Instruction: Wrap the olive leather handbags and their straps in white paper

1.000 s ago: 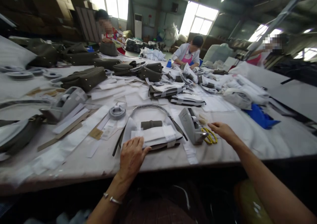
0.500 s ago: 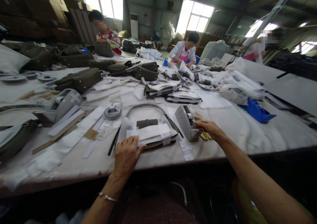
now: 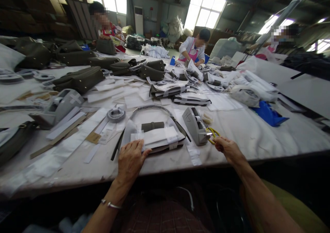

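Observation:
In front of me lies a dark olive handbag, its arched strap wrapped in clear film and its front covered by white padding paper. My left hand rests on the bag's lower left part, fingers stretched flat and thumb apart along the near edge. To the right of the bag stands a grey tape dispenser. Just off its cutter end, my right hand is closed in a pinch on the end of clear tape, which is barely visible. Yellow-handled scissors lie beside the dispenser, partly behind my fingertips.
A second tape dispenser and a wrapped strap coil are on the left. More olive bags and wrapped bags lie farther back. A blue dispenser sits at right. Co-workers are across the table.
My right hand has moved from the dispenser's cutter end to the right and toward me, baring more of the yellow scissors. My left hand stays on the handbag. The view has shifted slightly.

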Available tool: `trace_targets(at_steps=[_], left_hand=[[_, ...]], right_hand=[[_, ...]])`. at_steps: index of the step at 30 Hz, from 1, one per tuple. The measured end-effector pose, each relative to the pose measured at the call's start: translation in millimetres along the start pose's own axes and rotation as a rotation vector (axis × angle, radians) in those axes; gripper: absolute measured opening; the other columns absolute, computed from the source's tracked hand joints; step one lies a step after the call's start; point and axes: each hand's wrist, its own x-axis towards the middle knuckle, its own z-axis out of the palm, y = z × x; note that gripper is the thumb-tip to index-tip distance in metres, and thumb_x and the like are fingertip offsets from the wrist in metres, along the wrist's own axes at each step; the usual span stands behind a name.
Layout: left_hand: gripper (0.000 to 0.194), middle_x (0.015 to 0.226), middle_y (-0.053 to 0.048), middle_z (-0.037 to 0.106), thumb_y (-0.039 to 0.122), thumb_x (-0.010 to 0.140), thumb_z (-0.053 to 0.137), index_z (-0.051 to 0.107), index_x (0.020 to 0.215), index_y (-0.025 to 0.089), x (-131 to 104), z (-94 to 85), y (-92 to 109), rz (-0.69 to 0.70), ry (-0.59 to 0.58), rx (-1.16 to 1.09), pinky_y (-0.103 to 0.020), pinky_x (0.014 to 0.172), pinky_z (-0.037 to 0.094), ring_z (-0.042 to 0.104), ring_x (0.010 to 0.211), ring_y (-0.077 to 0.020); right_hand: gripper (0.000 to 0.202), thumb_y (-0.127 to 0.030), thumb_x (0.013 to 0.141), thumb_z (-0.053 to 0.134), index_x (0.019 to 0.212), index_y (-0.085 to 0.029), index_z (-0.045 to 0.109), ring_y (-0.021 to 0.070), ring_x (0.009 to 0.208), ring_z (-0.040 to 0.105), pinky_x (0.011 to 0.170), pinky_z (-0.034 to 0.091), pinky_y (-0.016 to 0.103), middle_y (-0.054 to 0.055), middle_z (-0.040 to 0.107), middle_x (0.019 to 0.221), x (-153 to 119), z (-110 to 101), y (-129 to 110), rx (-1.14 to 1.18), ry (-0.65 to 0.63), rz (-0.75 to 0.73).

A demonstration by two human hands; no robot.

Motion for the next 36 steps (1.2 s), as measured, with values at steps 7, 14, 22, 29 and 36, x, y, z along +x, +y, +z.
trace_targets(at_steps=[7,14,22,29,36], left_hand=[[0.036,0.108,-0.01,0.07,0.042,0.092,0.062,0.065,0.115,0.015,0.1,-3.9,3.5,-0.053,-0.012,-0.048,-0.041,0.088,0.044,0.063,0.1,-0.0267],[0.04,0.109,-0.009,0.069,0.047,0.09,0.063,0.063,0.114,0.016,-0.1,-4.6,5.1,-0.104,-0.024,-0.13,-0.04,0.092,0.043,0.062,0.103,-0.0247],[0.046,0.111,-0.009,0.067,0.053,0.087,0.063,0.059,0.116,0.017,-2.8,-2.7,5.8,-0.12,-0.053,-0.182,-0.042,0.095,0.043,0.06,0.107,-0.0256],[0.046,0.109,-0.01,0.066,0.053,0.088,0.061,0.06,0.115,0.016,-3.8,-2.9,3.3,-0.13,-0.022,-0.24,-0.043,0.091,0.044,0.061,0.102,-0.0263],[0.049,0.113,-0.012,0.066,0.054,0.091,0.056,0.058,0.12,0.015,-5.6,3.0,-1.2,-0.12,-0.025,-0.299,-0.043,0.094,0.043,0.06,0.108,-0.0271]], right_hand=[[0.036,-0.055,0.058,0.066,0.059,-0.019,0.068,0.0166,0.052,0.055,0.049,0.036,0.027,0.004,0.063,0.055,26.3,-17.6,15.1,-0.557,-0.056,-0.115],[0.046,-0.066,0.065,0.062,0.066,-0.021,0.072,0.0235,0.065,0.062,0.062,0.047,0.031,0.006,0.068,0.064,5.9,-10.8,-46.1,-0.901,-0.51,-0.217],[0.026,-0.042,0.083,0.06,0.081,-0.021,0.075,0.0144,0.064,0.058,0.061,0.041,0.023,0.0,0.069,0.071,-61.5,181.8,-144.2,-1.024,-1.127,-0.642],[0.012,-0.029,0.075,0.069,0.082,-0.023,0.078,0.0172,0.066,0.062,0.059,0.036,0.025,0.002,0.072,0.071,-60.8,313.0,-136.7,-1.508,-1.267,-1.063],[0.015,-0.031,0.074,0.078,0.075,-0.016,0.076,0.0213,0.072,0.064,0.071,0.038,0.032,0.009,0.072,0.072,-57.4,355.3,-119.8,-1.78,-1.336,-1.415]])
